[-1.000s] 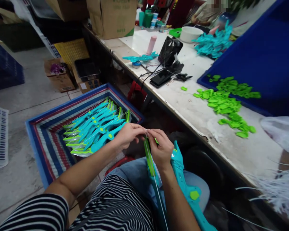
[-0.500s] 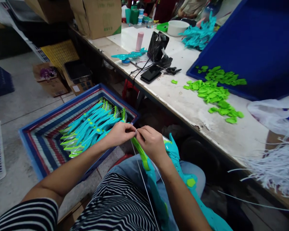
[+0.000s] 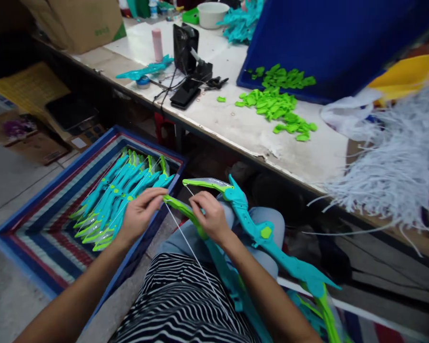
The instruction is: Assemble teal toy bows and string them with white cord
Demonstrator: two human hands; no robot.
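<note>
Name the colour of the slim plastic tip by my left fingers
The slim plastic tip is lime green, in the head view.

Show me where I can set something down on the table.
Free: the tabletop between the green pieces and white strings; also between the cardboard box and pink bottle. Crowded: around the black phone and fan, and under the strings.

Grey tiled floor (image 3: 3, 186), long pale worktable (image 3: 232, 131) with a chipped front edge (image 3: 262, 157), deep shadow beneath.
</note>
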